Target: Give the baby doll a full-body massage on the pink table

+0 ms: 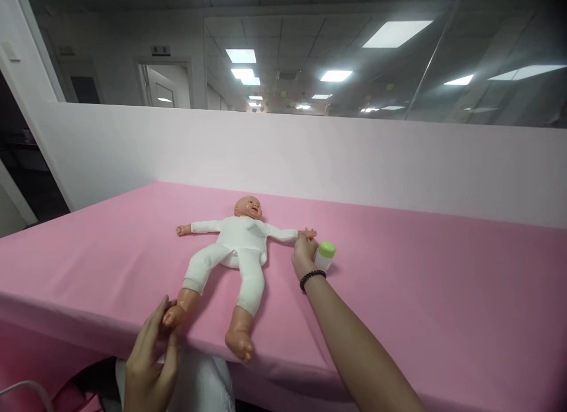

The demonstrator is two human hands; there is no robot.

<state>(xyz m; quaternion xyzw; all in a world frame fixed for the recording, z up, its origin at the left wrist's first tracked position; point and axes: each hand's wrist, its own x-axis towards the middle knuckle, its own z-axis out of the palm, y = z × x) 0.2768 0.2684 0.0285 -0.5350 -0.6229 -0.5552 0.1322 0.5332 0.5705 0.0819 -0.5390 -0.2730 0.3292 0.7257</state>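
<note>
A baby doll [243, 234] with a bald head and a white cloth body lies on its back on the pink-covered table [420, 294], arms spread and legs toward me. My right hand [305, 252], a black coiled band on its wrist, is closed around the doll's hand at the end of the arm on the right. Just beside it stands a small white bottle [325, 257] with a green lid. At the near edge, my left hand [153, 353] is at the doll's left-side foot [176, 315]; fingers and thumb are apart, and the fingertips appear to touch the foot.
A white partition wall [310, 158] runs along the table's back edge, with a glass panel [287, 63] above it reflecting ceiling lights. Pink cloth hangs over the front edge. A pale cable [31, 386] curves at the lower left.
</note>
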